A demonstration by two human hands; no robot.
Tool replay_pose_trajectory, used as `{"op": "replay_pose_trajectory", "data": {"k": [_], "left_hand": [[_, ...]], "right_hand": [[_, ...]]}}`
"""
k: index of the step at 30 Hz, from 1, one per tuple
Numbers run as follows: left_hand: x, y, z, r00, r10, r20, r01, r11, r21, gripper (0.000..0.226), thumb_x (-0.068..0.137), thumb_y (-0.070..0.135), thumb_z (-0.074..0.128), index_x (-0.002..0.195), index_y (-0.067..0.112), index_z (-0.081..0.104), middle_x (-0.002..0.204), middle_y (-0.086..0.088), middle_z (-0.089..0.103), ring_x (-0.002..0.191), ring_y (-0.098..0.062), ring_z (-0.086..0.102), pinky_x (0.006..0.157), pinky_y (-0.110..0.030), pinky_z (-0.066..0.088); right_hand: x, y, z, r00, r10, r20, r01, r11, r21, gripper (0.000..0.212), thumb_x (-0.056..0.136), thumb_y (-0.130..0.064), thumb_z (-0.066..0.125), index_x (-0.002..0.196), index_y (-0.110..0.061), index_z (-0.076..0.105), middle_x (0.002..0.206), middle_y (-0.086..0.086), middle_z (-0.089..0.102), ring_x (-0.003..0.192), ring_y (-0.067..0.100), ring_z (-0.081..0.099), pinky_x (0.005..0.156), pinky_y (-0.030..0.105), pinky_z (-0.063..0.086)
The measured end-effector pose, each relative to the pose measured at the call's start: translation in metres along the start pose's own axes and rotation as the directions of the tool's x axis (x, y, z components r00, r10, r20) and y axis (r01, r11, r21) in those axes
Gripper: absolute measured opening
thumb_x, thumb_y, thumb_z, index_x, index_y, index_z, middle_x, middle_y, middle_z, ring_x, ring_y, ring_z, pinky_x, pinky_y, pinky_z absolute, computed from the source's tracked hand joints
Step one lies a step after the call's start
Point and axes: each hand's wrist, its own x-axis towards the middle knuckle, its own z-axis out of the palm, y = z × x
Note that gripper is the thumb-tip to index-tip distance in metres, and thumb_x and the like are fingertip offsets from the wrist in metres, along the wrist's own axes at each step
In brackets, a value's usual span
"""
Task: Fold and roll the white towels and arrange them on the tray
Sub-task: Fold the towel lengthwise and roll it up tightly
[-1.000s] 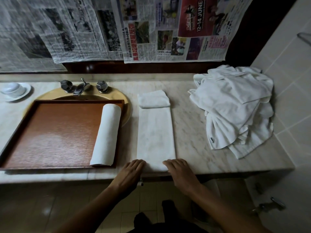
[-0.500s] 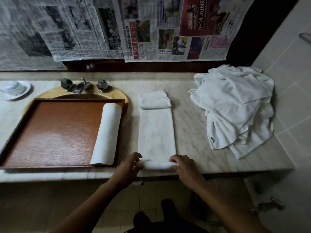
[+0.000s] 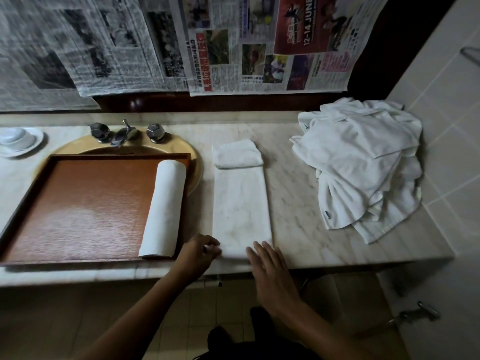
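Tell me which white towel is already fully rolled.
The rolled towel in the tray; the long towel lies mostly flat, the small towel is folded, the pile is loose.

Glossy, grained brown wood for the tray. Soft matt white cloth in the rolled towel, flat towel and heap of towels. Smooth veined marble for the surface. Shiny metal taps; thin printed paper of the newspaper.

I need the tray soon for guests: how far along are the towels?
Done: one rolled towel lies on the tray. In hand: a folded towel on the counter, its near end curled up, left hand pinching it, right hand flat on it. Left: roll it, tray it, then the heap of towels.
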Motion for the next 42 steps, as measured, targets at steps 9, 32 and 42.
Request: {"op": "replay_pose_trajectory", "data": {"k": [9, 32, 42], "left_hand": [[-0.028, 0.001, 0.067, 0.939, 0.339, -0.053, -0.252, 0.788, 0.562, 0.064, 0.1, 0.033, 0.044, 0.159, 0.015, 0.028, 0.165, -0.008, 0.029, 0.154, -0.028, 0.025, 0.12, -0.048, 0.012], [-0.01, -0.02, 0.019, 0.895, 0.425, 0.135, -0.44, 0.795, 0.418, 0.055, 0.086, 0.021, 0.069, 0.137, 0.019, 0.047, 0.136, -0.006, 0.055, 0.118, -0.024, 0.058, 0.095, -0.038, 0.053], [-0.022, -0.021, 0.02, 0.909, 0.411, 0.066, -0.4, 0.817, 0.415, 0.045, 0.092, 0.029, 0.062, 0.136, 0.021, 0.052, 0.12, 0.003, 0.057, 0.097, -0.017, 0.058, 0.079, -0.03, 0.052]], "right_hand": [[0.017, 0.012, 0.005, 0.999, -0.037, 0.019, 0.037, 0.999, 0.025, 0.071, 0.097, -0.011, 0.038, 0.164, -0.015, 0.016, 0.172, 0.008, 0.007, 0.159, 0.028, -0.004, 0.125, 0.048, 0.005], [0.025, 0.056, -0.013, 0.986, -0.167, -0.003, 0.167, 0.984, 0.058, 0.067, 0.077, -0.005, 0.086, 0.138, -0.01, 0.059, 0.135, 0.013, 0.057, 0.12, 0.03, 0.059, 0.088, 0.038, 0.058], [0.016, 0.053, -0.036, 0.996, -0.005, 0.092, -0.023, 0.955, 0.295, 0.039, 0.095, -0.026, 0.071, 0.13, -0.014, 0.058, 0.126, 0.001, 0.058, 0.115, 0.018, 0.056, 0.096, 0.029, 0.047]]}}
